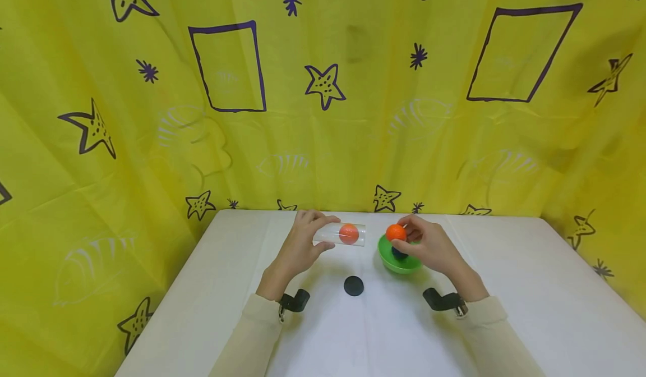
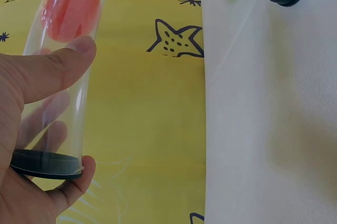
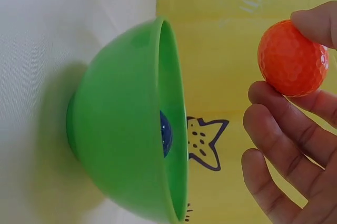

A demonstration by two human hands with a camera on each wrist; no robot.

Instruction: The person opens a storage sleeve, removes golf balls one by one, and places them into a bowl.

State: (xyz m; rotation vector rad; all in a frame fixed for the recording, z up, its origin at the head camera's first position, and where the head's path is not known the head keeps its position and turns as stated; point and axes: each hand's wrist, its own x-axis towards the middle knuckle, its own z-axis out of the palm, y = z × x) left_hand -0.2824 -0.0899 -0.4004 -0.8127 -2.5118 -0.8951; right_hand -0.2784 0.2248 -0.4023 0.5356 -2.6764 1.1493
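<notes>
My left hand (image 1: 301,242) grips a clear plastic tube (image 1: 328,233), held sideways above the table. Inside the tube sits a reddish-orange ball (image 1: 349,233), near the end that faces right. A black cap (image 2: 47,164) closes the tube's other end, by the palm in the left wrist view. With thumb and fingers, my right hand (image 1: 431,245) pinches an orange golf ball (image 3: 293,58) over the green bowl (image 3: 118,124). A dark blue ball (image 3: 166,134) lies in that bowl, partly hidden by its wall.
A loose black cap (image 1: 354,286) lies on the white table (image 1: 328,343), between the two forearms. Behind the table hangs a yellow curtain (image 1: 323,141) with stars and fish drawn on it. Black wrist mounts (image 1: 295,300) sit on both wrists.
</notes>
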